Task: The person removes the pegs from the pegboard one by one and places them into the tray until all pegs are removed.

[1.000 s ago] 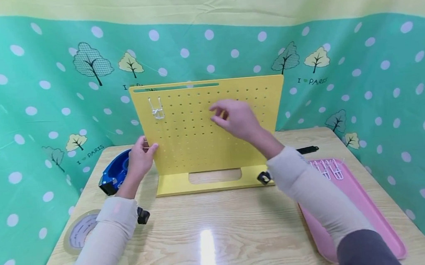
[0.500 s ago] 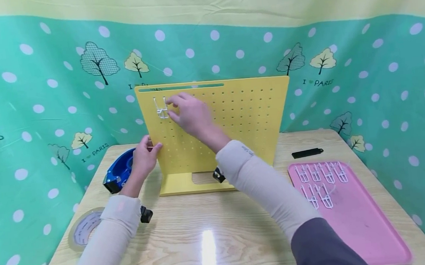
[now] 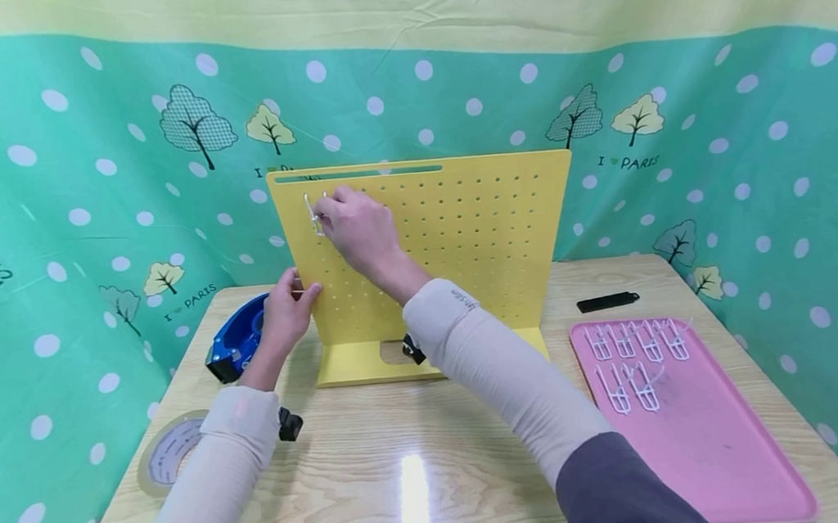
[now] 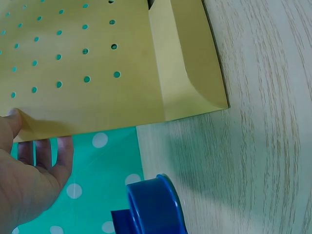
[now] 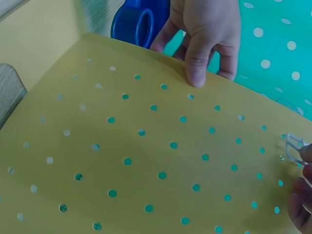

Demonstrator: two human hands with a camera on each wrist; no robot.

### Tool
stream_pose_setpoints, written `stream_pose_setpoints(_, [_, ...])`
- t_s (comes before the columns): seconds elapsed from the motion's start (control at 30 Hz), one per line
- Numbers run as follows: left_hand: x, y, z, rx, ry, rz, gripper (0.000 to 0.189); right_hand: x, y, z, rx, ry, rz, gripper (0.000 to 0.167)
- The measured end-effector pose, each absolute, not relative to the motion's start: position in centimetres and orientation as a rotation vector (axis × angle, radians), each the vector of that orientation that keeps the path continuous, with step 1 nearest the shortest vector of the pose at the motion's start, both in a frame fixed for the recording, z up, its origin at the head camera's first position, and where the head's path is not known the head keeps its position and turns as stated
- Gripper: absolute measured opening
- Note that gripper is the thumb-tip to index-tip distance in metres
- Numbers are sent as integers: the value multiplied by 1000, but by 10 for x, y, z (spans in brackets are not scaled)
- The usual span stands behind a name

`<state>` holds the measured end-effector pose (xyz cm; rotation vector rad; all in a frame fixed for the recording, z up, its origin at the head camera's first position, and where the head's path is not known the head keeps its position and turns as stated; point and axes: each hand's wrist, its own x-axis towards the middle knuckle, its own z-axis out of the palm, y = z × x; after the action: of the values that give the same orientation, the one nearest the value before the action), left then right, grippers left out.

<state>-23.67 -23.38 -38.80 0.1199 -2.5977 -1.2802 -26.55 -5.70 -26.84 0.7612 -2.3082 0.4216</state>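
A yellow pegboard (image 3: 454,242) stands upright on its base. My left hand (image 3: 286,309) grips its left edge, the thumb on the front face and the fingers (image 4: 63,158) behind, as the left wrist view shows. At the upper left corner a white wire hook (image 3: 315,220) hangs in the top holes. My right hand (image 3: 361,229) is there, pinching the hook between thumb and finger and covering its right side. The right wrist view shows the hook (image 5: 292,147) against the board beside the fingertips (image 5: 306,153).
A pink tray (image 3: 723,459) at the right holds several white wire hooks (image 3: 643,387). Behind it lies a black strip-shaped object (image 3: 607,302). On the left are a blue tape dispenser (image 3: 226,346) and a roll of clear tape (image 3: 156,463). A polka-dot curtain (image 3: 421,97) hangs behind.
My right hand has moved left across the board to the hanging hook and now pinches it. The left hand keeps its grip on the board's edge.
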Motion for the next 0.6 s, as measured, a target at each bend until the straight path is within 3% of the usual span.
stream_pose_setpoints(0.6, [-237,-234,-389,76,-2591,-1273,38,-248,-40,-259,806,-2290,508,17])
